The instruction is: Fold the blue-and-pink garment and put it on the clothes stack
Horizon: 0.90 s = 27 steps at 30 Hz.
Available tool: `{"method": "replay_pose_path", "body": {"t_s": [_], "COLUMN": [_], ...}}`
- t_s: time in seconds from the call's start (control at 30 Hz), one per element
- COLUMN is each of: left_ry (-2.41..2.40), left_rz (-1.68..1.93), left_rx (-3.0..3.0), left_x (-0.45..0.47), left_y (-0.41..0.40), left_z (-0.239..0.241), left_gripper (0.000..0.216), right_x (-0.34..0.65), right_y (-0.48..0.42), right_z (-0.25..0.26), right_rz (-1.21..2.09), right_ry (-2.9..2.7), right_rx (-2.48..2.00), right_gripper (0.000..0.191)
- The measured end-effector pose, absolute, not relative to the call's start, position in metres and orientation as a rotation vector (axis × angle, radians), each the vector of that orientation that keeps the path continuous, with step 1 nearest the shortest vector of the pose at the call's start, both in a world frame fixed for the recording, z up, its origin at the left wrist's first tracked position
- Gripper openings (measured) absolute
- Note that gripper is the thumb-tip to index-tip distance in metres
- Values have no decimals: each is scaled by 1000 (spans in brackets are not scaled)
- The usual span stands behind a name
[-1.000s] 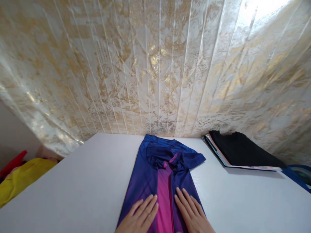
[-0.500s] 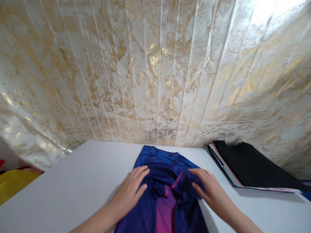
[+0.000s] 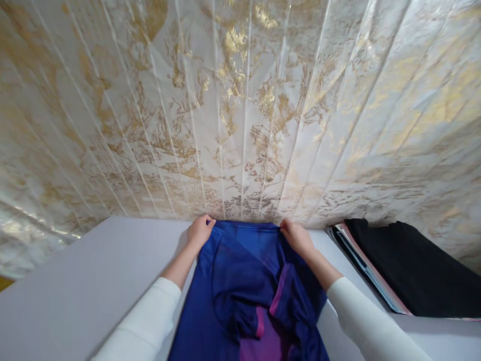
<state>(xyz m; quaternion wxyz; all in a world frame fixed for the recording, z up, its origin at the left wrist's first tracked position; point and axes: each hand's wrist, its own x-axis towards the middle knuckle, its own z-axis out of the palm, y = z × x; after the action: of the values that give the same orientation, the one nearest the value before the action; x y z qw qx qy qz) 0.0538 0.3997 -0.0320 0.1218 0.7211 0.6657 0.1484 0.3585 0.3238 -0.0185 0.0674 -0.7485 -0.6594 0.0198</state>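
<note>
A dark blue shirt with pink-purple trim (image 3: 240, 260) lies spread on the white table, its far edge close to the curtain. My left hand (image 3: 201, 230) pinches the far left corner of the shirt. At the far right corner, my right hand (image 3: 296, 234) has its fingers closed on the fabric. Between the hands the far edge runs nearly straight. Nearer to me, the sleeves with pink cuffs are folded in over the body, and a purple-pink panel shows between them.
On the right of the white table (image 3: 101, 281) lies a stack of folded clothes (image 3: 417, 265), a black garment on top. A white and gold patterned curtain (image 3: 240, 110) hangs right behind the table's far edge. Something yellow (image 3: 5, 283) shows at the far left.
Both hands have moved forward from above the shirt's middle and have taken hold of its far corners. The far edge is now straighter. The view has also shifted.
</note>
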Motion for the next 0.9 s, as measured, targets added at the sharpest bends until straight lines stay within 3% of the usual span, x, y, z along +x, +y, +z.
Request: {"method": "replay_pose_path", "body": {"t_s": [0.2, 0.4, 0.53, 0.73, 0.9], "left_ry": [1994, 1731, 1439, 1306, 1330], "left_rz": [484, 644, 646, 564, 497], "left_rx": [2160, 2347, 2502, 2602, 2618], "left_x": [52, 40, 25, 19, 23], "left_y": [399, 399, 395, 397, 401], "left_z": [-37, -23, -13, -23, -26], "left_gripper": [24, 17, 27, 21, 11], "right_x": [337, 311, 289, 285, 296], "right_y": [334, 291, 261, 258, 267], "right_z": [-18, 2, 10, 10, 4], "right_rz": [-46, -21, 174, 292, 417], "right_ry": [-2035, -2186, -2380, -2399, -2273], "right_rx": [-2234, -2103, -2039, -2066, -2035], "right_gripper": [20, 16, 33, 9, 12]}}
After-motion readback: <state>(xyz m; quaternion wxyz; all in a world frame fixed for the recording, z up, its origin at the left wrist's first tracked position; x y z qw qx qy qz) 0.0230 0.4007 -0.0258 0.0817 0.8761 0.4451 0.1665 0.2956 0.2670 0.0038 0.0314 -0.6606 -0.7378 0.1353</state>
